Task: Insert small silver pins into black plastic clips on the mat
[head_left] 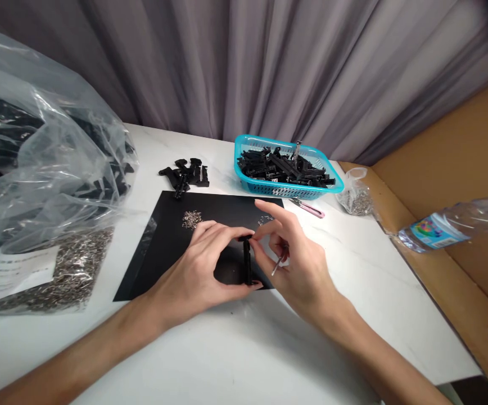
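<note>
My left hand (204, 261) grips a slim black plastic part (248, 263) upright, thumb at its lower end and fingers at its upper end. My right hand (297, 256) is closed, thumb and a fingertip meeting at the part's top; anything tiny in that pinch is too small to make out. A thin silvery metal tool (276, 265) is tucked in the right hand's curled fingers. Below both hands lies a black mat (155, 256). On it are a heap of small metal pins (191, 219) and a few scattered metal pieces (265, 219), partly hidden behind my right hand.
A blue basket (286, 191) of black parts stands behind the mat, near pink-handled snips (309, 208). Loose black parts (187, 174) lie at the back left. Large plastic bags (50, 146) crowd the left. A small bag (356, 194) and a bottle (438, 228) are right.
</note>
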Available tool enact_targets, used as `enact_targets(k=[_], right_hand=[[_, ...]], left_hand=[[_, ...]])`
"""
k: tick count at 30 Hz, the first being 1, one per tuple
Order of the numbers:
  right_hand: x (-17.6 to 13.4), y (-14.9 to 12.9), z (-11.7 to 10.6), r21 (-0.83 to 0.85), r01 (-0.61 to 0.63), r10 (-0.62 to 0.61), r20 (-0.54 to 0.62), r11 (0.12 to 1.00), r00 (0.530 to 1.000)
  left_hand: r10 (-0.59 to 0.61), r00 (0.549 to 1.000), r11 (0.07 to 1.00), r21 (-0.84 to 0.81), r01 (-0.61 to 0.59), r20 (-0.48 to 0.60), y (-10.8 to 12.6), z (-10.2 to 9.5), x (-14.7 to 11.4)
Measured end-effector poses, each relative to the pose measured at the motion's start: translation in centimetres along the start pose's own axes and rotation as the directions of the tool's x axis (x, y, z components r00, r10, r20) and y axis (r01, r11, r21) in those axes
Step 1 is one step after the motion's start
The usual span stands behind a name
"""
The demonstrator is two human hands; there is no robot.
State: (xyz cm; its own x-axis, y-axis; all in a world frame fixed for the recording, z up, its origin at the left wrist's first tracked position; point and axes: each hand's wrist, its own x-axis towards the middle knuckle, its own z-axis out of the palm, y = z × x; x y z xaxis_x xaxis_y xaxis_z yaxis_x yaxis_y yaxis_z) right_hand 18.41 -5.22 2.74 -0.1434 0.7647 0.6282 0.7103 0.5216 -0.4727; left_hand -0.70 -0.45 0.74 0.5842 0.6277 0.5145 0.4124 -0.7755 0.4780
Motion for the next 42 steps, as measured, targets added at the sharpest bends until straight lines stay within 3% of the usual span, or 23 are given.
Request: enact_targets(k=[7,19,27,33,42], right_hand=[[0.0,-0.3,0.0,0.038,0.001,0.002,-0.074,0.999,0.997],[-2.2,-0.1,1.5,-0.101,0.149,-0.159,-0.094,0.984,0.983],[-1.3,-0.4,0.8,0.068,0.064,-0.048,-0.211,0.996,0.976],[-0.4,-1.4,0.1,0.229,-0.08,0.119,-0.16,0.97,0.98],[0.5,-2.1,-0.9,0.267,-0.227,0.255,-0.073,0.936,0.964]], left_hand=[[0.009,0.999,0.999,-0.038,-0.01,-0.031,0.3,-0.3,0.4],[0.038,0.997,0.997,-0.062,-0.042,-0.062,0.1,-0.5,0.3],[0.017,0.999,0.995,-0.102,-0.02,-0.034,0.4,-0.9,0.4],[0.008,1.0,0.994,-0.109,-0.008,-0.002,0.4,-0.9,0.3],[-0.01,0.999,0.995,-0.094,0.014,0.048,0.8,-1.0,0.3]])
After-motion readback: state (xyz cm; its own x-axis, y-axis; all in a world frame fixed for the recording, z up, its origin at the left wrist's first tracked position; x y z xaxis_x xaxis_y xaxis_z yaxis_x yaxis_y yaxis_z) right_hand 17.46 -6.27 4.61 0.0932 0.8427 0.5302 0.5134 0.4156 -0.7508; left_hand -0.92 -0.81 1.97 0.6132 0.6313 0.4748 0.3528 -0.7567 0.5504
